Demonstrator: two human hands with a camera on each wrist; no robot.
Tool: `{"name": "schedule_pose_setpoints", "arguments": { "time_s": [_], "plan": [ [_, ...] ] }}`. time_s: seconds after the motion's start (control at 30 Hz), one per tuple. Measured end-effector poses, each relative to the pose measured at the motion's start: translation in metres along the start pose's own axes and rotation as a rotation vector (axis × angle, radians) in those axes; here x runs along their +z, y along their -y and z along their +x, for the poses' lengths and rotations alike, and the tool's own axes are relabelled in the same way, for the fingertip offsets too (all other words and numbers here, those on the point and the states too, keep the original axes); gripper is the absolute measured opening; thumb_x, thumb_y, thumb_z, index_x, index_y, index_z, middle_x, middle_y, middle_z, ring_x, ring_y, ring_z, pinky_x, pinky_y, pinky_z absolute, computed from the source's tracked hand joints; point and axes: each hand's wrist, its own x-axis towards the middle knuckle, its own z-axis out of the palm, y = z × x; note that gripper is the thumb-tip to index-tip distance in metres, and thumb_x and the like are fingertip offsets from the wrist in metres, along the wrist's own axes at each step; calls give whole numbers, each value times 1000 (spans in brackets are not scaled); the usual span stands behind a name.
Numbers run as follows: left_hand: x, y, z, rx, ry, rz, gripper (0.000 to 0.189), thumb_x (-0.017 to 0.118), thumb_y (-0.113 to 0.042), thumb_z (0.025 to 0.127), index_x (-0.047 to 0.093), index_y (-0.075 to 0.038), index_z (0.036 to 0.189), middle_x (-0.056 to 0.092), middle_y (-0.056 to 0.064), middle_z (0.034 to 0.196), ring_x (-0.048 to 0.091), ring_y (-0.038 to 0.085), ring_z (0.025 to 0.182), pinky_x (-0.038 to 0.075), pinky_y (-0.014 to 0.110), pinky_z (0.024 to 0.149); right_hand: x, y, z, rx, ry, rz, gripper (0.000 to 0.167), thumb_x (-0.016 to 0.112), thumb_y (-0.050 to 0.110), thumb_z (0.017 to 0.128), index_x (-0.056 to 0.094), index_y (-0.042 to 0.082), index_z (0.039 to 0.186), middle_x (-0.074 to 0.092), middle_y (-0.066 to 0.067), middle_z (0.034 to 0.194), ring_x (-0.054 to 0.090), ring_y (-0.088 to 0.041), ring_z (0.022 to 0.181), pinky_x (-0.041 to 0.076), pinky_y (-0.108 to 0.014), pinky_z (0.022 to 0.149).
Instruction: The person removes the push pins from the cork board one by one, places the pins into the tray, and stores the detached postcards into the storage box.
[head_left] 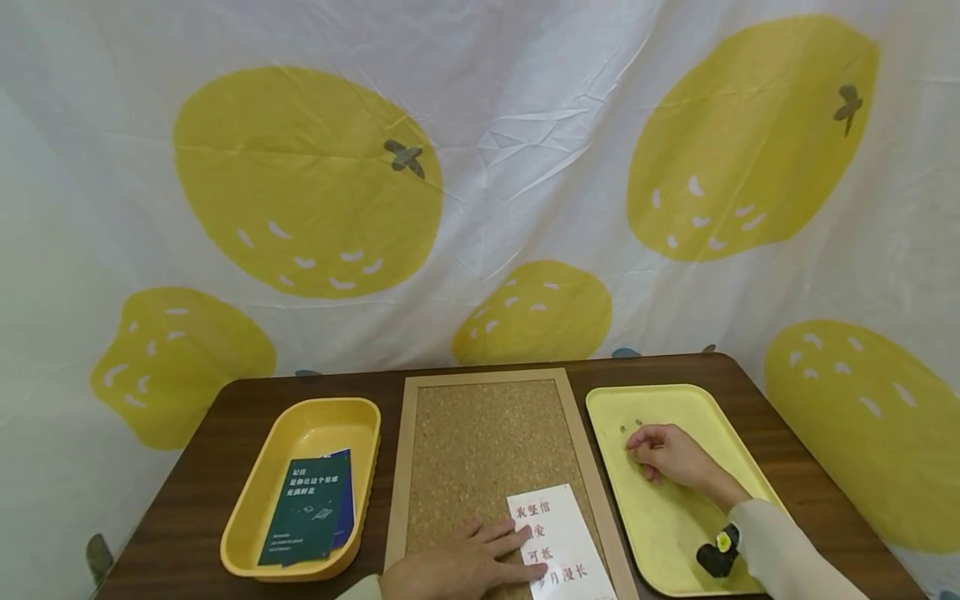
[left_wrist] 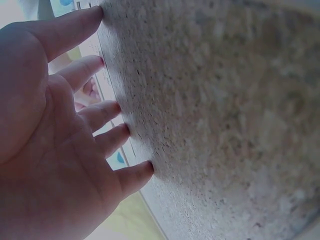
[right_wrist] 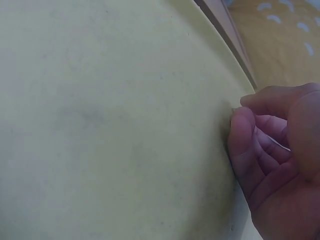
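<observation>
A white card [head_left: 564,533] printed with red characters lies on the lower right of a wood-framed cork board [head_left: 487,442]. My left hand [head_left: 468,562] lies spread over the board, its fingers across the card's left part. In the left wrist view its fingertips [left_wrist: 146,170] touch the cork side. Over a pale yellow tray [head_left: 660,533] is my right hand [head_left: 671,457], thumb and forefinger drawn together. At their tips a tiny pin [right_wrist: 234,110] shows in the right wrist view, mostly hidden by the fingers. Small metallic pins [head_left: 638,422] lie on the tray just beyond the hand.
An orange-yellow basket [head_left: 243,508] left of the board holds a dark green card [head_left: 303,508] over a blue card [head_left: 346,508]. All stand on a dark wooden table [head_left: 187,500]. Behind it hangs a lemon-patterned curtain [head_left: 525,208].
</observation>
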Motion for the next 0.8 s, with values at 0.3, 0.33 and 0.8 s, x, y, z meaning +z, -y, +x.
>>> {"name": "schedule_pose_setpoints", "arguments": {
  "time_s": [0.3,0.33,0.8],
  "plan": [
    [1,-1,0,-6,-5,0,66,62,-56,91,34,-48,150,24,-14,162,19,12,151,26,43,120,-4,4,-3,-8,-38,-35,20,52,2,97,61,-7,113,63,-12,84,55,-14,55,50,-28,49],
    [1,-1,0,-5,-5,1,67,62,-56,91,34,-48,150,24,-14,162,19,12,151,26,43,120,-5,5,-4,-9,-40,-36,21,52,2,97,61,-8,114,64,-12,85,54,-14,55,50,-28,49],
    [1,1,2,-6,-4,-4,65,64,-52,91,36,-47,150,25,-14,162,20,11,151,24,42,121,-11,16,-4,-69,20,-2,25,57,3,96,58,-11,117,65,-22,87,53,-14,53,47,-29,46]
  ]
}}
